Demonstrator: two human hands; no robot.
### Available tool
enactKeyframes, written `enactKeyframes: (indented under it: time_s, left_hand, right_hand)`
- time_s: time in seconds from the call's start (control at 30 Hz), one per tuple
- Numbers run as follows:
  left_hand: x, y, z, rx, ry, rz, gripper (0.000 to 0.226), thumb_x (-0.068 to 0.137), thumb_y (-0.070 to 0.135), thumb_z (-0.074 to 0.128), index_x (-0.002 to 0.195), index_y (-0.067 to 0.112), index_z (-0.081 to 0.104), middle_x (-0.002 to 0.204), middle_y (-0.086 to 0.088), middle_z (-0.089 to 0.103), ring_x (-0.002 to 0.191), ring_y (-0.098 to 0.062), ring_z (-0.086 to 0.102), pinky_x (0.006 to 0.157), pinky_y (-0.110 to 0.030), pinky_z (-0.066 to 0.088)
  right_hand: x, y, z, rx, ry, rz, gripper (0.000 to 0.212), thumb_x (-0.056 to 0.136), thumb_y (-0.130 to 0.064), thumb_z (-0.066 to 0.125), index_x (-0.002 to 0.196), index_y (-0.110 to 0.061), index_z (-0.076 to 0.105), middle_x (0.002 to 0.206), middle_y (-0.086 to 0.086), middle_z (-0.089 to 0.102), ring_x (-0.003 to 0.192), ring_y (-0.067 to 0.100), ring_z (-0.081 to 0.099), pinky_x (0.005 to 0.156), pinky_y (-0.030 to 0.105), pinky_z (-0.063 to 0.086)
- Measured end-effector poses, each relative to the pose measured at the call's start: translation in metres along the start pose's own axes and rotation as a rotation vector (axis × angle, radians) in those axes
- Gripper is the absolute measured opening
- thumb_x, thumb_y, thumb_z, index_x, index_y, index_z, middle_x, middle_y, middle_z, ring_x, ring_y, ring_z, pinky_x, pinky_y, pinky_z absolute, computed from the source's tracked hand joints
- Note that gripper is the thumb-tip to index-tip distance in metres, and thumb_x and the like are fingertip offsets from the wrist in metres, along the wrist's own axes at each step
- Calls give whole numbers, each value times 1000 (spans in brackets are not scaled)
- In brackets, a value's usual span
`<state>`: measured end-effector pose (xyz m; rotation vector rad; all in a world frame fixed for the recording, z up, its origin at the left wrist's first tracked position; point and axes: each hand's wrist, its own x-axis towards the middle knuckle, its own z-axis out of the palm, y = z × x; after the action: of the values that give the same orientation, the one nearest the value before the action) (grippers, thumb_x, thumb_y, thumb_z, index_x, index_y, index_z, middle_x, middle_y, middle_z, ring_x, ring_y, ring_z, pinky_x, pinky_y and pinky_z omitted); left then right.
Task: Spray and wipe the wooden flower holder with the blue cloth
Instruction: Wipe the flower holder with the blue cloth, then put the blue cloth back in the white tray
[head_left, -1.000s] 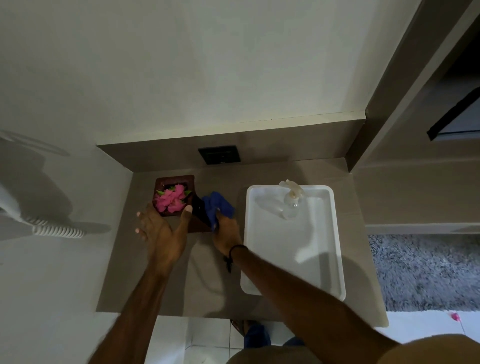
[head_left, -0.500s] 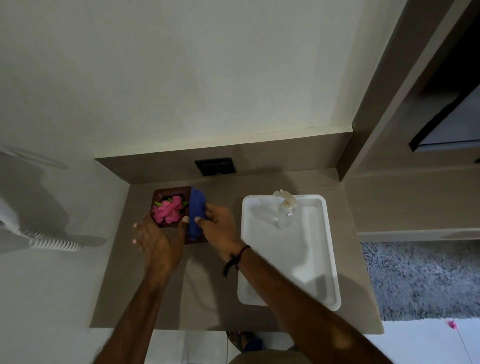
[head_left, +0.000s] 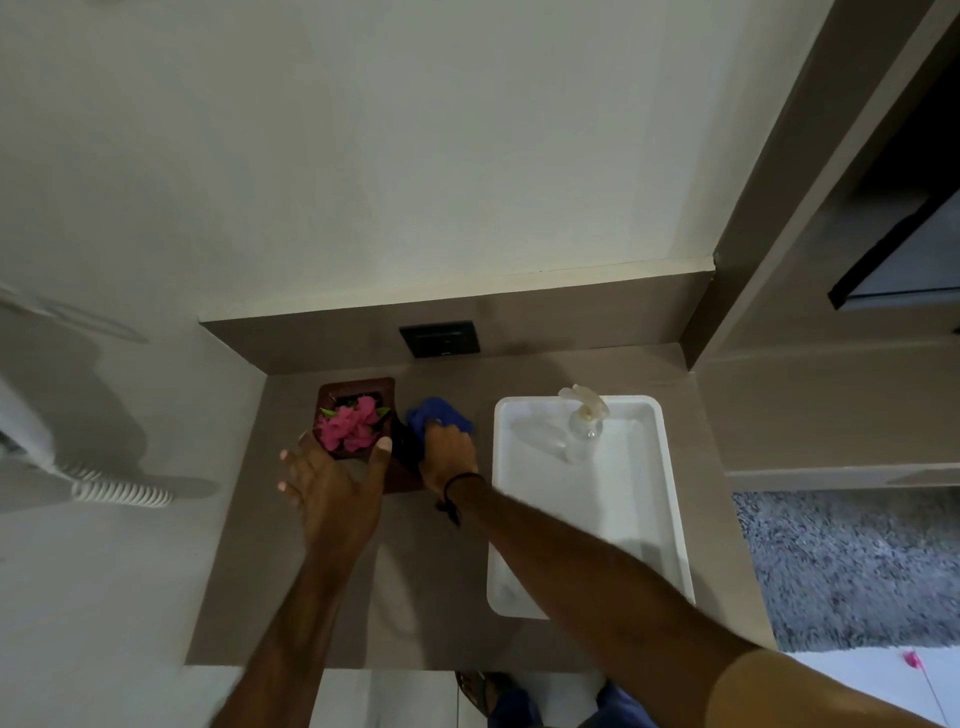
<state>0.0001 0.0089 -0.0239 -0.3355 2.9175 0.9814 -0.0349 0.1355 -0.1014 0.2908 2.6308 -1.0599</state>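
The dark wooden flower holder (head_left: 358, 389) with pink flowers (head_left: 349, 428) stands at the back left of the brown counter. My left hand (head_left: 332, 483) grips its near side, thumb on the right rim and fingers on the left. My right hand (head_left: 448, 453) presses the crumpled blue cloth (head_left: 435, 413) against the holder's right side. A clear spray bottle (head_left: 584, 421) stands at the far end of the white tray (head_left: 670, 499), away from both hands.
A black wall socket (head_left: 439, 339) sits on the backsplash behind the holder. A white appliance with a coiled cord (head_left: 122, 493) hangs on the left wall. A cabinet column (head_left: 769, 249) rises on the right; a grey rug (head_left: 852, 566) lies on the floor beyond the counter.
My right hand with the blue cloth has slid from the holder's top right edge down to its right side. My left hand has kept its hold on the holder.
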Motion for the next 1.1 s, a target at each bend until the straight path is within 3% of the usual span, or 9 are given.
enactKeyframes:
  time_s: [0.3, 0.43, 0.53, 0.6, 0.7, 0.83, 0.93, 1.03, 1.1]
  left_hand:
    - [0, 2, 0, 40, 19, -23, 103, 83, 64, 54, 154, 4, 11, 164, -24, 14, 155, -34, -3, 122, -50, -8]
    - [-1, 5, -3, 82, 7, -71, 107, 83, 66, 53, 156, 3, 7, 166, -21, 10, 155, -35, -3, 121, -55, -8]
    - [-6, 3, 4, 47, 33, -109, 111, 79, 75, 45, 157, 9, 0, 168, -15, 2, 154, -36, -4, 118, -64, -7]
    - [-24, 4, 9, -19, 153, -135, 107, 81, 72, 44, 156, 9, 3, 167, -17, 7, 154, -36, 5, 120, -64, 0]
    - [-66, -2, 16, -196, 328, -43, 79, 89, 55, 52, 145, 2, 32, 148, -22, 41, 138, -35, 40, 117, -50, 29]
    - [-106, 22, 66, -619, 60, -248, 24, 99, 22, 48, 112, 10, 65, 99, -1, 69, 100, -17, 64, 81, -12, 50]
    - [-107, 41, 106, -707, -200, -473, 34, 101, 19, 45, 128, 9, 62, 120, -14, 70, 114, -22, 66, 92, -22, 52]
    - [-115, 39, 110, -728, -456, -274, 24, 90, 13, 64, 113, 10, 59, 113, -12, 65, 94, -22, 67, 64, -17, 55]
    - [-119, 32, 123, -653, -431, -211, 33, 87, 6, 67, 117, 1, 54, 106, -10, 62, 84, -17, 65, 56, -14, 54]
  right_hand:
    - [-23, 21, 19, 218, -96, 97, 26, 90, -10, 51, 111, -2, 64, 112, 19, 67, 105, 36, 64, 86, 41, 52]
    - [-41, 31, -11, 764, -261, 212, 31, 92, 1, 50, 122, 6, 59, 117, 27, 64, 116, 45, 59, 93, 53, 52]
    - [-71, 32, -40, 1100, -310, 359, 35, 91, -1, 53, 125, -8, 57, 117, 14, 62, 112, 35, 61, 77, 41, 57]
    - [-91, 40, -57, 1177, -294, 364, 35, 88, -3, 54, 122, -9, 59, 114, 11, 63, 106, 32, 61, 80, 43, 57]
    - [-117, 61, -80, 1264, -272, 351, 30, 88, -4, 54, 116, -12, 62, 113, 11, 64, 106, 31, 61, 95, 54, 51]
    - [-138, 92, -99, 1324, -336, 278, 33, 90, -7, 56, 122, -14, 61, 123, 17, 66, 116, 38, 62, 100, 57, 48]
    - [-144, 117, -105, 1249, -326, 264, 29, 89, -4, 58, 115, -15, 65, 113, 12, 72, 105, 33, 67, 95, 53, 53]
    - [-141, 146, -102, 983, -177, 334, 31, 84, -2, 64, 115, -5, 67, 118, 18, 70, 103, 33, 69, 87, 48, 59]
    - [-141, 164, -97, 753, -62, 352, 28, 81, -5, 68, 109, -3, 70, 111, 19, 72, 96, 32, 71, 84, 48, 61]
